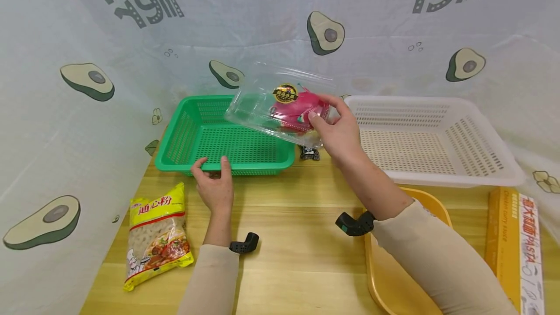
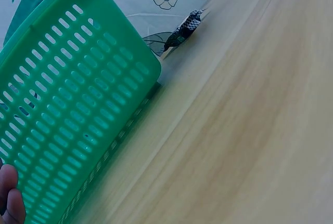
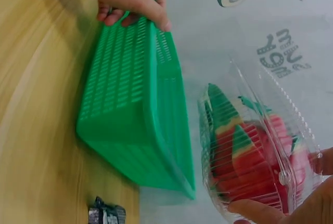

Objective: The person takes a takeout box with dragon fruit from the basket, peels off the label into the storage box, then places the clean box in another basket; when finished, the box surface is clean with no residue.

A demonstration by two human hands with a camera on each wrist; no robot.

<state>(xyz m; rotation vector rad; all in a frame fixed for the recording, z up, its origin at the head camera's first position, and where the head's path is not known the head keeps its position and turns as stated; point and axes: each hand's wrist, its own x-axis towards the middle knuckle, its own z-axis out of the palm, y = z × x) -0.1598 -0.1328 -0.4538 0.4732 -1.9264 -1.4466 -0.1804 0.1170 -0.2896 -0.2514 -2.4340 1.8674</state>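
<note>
My left hand [image 1: 214, 188] grips the near rim of the green basket [image 1: 172, 132], thumb over the edge and fingers against its outer wall, as the right wrist view also shows. The basket stands on the table, its slotted floor visible. My right hand [image 1: 343, 132] holds a clear plastic clamshell box [image 1: 251, 106] by its right end, raised above the basket's right side. Through the plastic show pink-red fruit-like pieces [image 3: 244, 156] with green tips, and the lid bears a round black-and-gold label [image 1: 285, 93]. The left wrist view shows the basket's wall and only a few fingertips [image 2: 14, 206].
A white basket [image 1: 494, 179] stands at the back right, with a yellow bin [image 1: 372, 276] in front of it. Boxes of pasta [image 1: 530, 256] and curry sauce [image 1: 502, 242] lie far right. A yellow macaroni bag [image 1: 159, 237] lies left; a small black packet [image 1: 309, 153] sits between the baskets.
</note>
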